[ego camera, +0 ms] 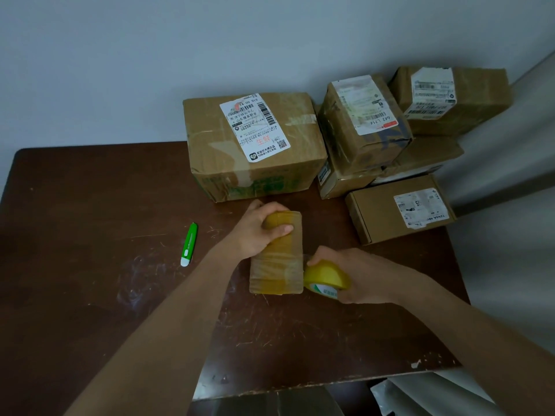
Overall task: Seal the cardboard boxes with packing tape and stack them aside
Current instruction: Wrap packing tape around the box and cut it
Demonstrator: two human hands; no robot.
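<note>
— From the head view, where was the small box (276, 256)?

— It lay flat on the brown table (90, 295), just in front of the big labelled box (255, 151) and nearer the person than it. The left hand (261, 232) was curled over its far end, thumb on top, pinning it down. The right hand (357, 277) was wrapped round the yellow tape roll (326, 277), which sat against the box's right side near the front corner.

— How did the box look to handle?

— Light, I'd judge, since one hand steadied it. The cardboard seemed stiff enough, though it was already banded with glossy tape, so probably slick under the fingers. I'd have taken it by its short ends, where the fingers can wrap the edges.

— And the roll?

— Best gripped round its outer rim, as it was. Whether a strip ran from it onto the box, I couldn't make out.

— What else stood about?

— A green knife (188, 244) lay to the left of the big labelled box and nearer the person, well apart from both hands. To the right of the big labelled box stood a pile of boxes (390, 127), and in front of that pile a flat brown box (396, 208).

— Anything in the way?

— The flat one stood near the right hand, so I thought a wide sweep with the roll could knock it.
</note>
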